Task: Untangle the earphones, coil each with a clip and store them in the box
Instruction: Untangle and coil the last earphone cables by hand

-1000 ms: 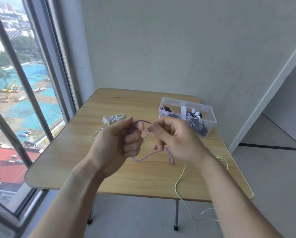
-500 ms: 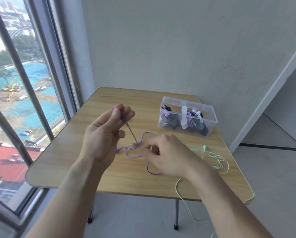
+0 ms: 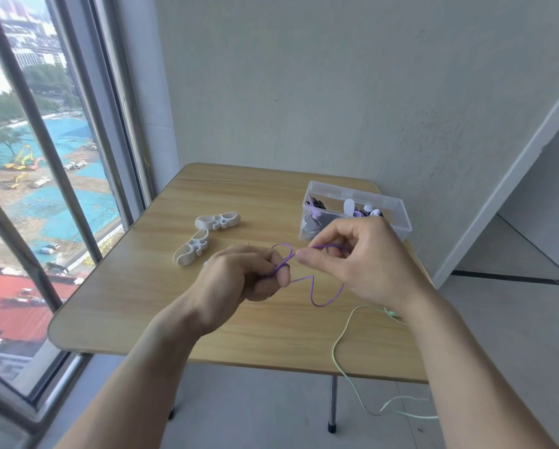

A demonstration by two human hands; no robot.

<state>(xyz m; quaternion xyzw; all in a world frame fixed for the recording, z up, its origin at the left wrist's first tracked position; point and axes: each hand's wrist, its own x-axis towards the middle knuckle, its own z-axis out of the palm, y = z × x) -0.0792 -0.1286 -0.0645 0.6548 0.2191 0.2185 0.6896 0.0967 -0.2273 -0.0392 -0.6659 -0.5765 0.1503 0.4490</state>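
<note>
A purple earphone cable [image 3: 317,291] runs between both hands above the wooden table [image 3: 142,306]. My left hand [image 3: 239,280] grips a bunch of it in curled fingers. My right hand [image 3: 359,257] pinches a strand between thumb and forefinger, and a loose loop sags below. Two white cable clips [image 3: 190,249] [image 3: 218,220] lie on the table to the left. The clear plastic box [image 3: 398,210] stands at the back right, holding several coiled earphones, partly hidden by my right hand. A mint green earphone cable [image 3: 342,338] trails off the table's front edge.
A window with metal bars [image 3: 44,150] runs along the left side. A plain wall stands behind the table. The green cable hangs down toward the grey floor [image 3: 401,413] beside a table leg [image 3: 331,403].
My left hand came down from its raised position and closed around the purple cable. My right hand lifted from the table and now pinches a strand. The white clips are uncovered.
</note>
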